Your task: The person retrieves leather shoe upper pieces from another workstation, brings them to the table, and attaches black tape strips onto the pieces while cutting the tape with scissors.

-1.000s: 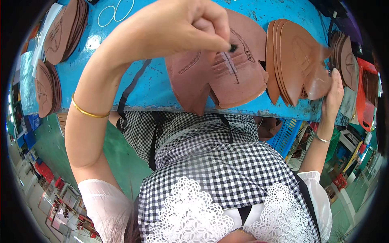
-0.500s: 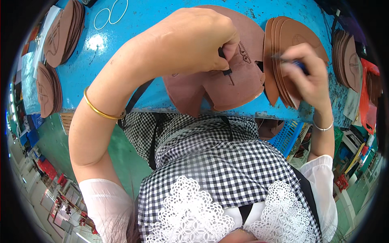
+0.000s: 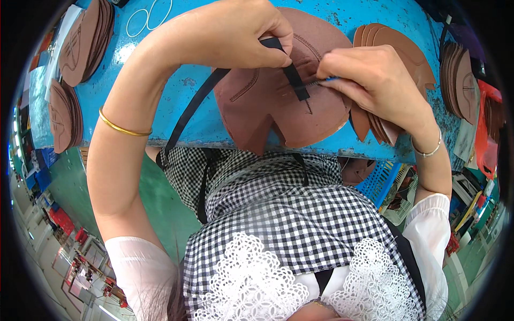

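Though scuffed, shiny tabletop [image 3: 187,85] under brown panel [image 3: 267,96]; green floor [image 3: 167,206].

Scuffed blue table [image 3: 195,99] I see here: brown stack [image 3: 88,43] upper L of frame, another stack [image 3: 63,115] below, white loops [image 3: 148,20] nearby, lg brown pc [image 3: 316,122] upper ctr, tan stack [image 3: 393,35] beside it, dk stack [image 3: 463,85] upper R.

The right grip [image 3: 375,77] mostly hides a slim tool [image 3: 314,82].
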`<action>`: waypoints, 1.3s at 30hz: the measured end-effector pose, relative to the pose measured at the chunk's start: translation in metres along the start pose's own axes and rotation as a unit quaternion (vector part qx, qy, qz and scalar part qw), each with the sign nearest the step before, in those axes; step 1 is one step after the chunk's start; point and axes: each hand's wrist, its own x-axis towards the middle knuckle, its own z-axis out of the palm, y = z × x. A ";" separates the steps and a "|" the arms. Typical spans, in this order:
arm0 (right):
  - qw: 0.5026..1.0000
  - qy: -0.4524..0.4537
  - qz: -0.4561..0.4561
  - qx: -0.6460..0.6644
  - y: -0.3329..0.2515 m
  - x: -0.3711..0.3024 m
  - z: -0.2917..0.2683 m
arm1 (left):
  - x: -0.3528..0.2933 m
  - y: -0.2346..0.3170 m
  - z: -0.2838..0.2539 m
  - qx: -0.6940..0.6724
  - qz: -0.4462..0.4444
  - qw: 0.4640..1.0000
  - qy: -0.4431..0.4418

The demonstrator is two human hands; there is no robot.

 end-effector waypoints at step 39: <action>0.975 0.066 0.096 -0.191 -0.062 -0.001 0.048 | -0.073 0.028 0.047 -0.512 0.038 0.772 0.375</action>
